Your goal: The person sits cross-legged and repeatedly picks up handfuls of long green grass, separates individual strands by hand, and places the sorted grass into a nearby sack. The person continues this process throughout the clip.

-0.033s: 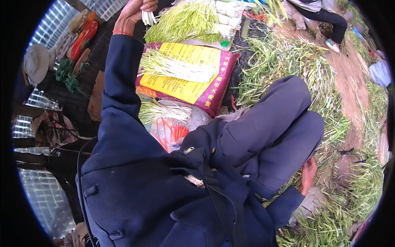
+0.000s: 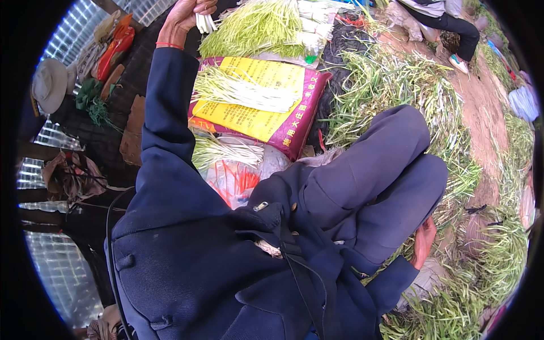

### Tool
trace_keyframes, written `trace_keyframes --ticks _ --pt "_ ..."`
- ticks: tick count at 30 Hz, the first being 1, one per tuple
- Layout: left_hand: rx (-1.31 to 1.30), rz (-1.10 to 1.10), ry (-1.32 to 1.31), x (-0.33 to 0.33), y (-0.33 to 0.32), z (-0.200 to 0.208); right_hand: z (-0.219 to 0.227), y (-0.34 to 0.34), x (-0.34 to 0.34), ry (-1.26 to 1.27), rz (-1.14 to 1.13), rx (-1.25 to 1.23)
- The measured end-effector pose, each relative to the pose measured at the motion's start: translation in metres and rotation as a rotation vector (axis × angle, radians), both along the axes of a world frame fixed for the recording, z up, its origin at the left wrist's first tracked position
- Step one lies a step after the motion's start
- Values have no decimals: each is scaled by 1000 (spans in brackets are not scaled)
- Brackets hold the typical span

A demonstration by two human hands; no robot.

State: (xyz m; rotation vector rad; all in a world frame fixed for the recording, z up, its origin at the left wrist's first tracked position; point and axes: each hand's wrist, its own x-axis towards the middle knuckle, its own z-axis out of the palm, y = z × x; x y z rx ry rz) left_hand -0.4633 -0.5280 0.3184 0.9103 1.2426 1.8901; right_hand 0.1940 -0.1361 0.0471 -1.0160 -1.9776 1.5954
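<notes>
My left hand [image 2: 190, 16] is raised at the top edge, closed around a small bunch of white-stemmed chives [image 2: 205, 24]; only their stem ends show. Just right of it lies a big heap of yellow-green chives [image 2: 255, 28], white ends pointing right. Below that, a loose bunch of chives [image 2: 249, 93] rests across a stuffed yellow and purple sack [image 2: 289, 127]. More chives [image 2: 226, 153] lie nearer me, beside a clear bag with red strips [image 2: 238, 180]. My right hand [image 2: 423, 243] hangs low beside my bent knee; its fingers are hidden behind the leg.
Loose green leaves [image 2: 396, 96] cover the ground on the right, along a strip of bare soil [image 2: 484, 124]. Another person's leg [image 2: 467, 39] shows at top right. A pale hat [image 2: 50, 88] and a red-orange bag [image 2: 116, 54] are at far left, near a brown board [image 2: 133, 133].
Pale stalks at the top edge, right of the big heap, have mostly gone from view. My hands stay in place.
</notes>
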Motion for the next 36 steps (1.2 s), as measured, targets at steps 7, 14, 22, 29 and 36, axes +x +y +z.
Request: trace_keyframes --ticks 7,14,22,29,36 --pt "262 363 -237 -49 -1 -154 -10 -3 9 -84 -37 8" --pt "62 876 -724 12 78 -399 -2 -23 6 -148 -197 3" --pt "290 894 -942 23 98 -442 -7 -30 12 -229 -266 55" --pt "184 1048 -859 18 105 -438 -17 -28 18 -219 -247 39" --pt "54 1183 -819 14 107 -443 -20 -35 20 -163 -245 25"
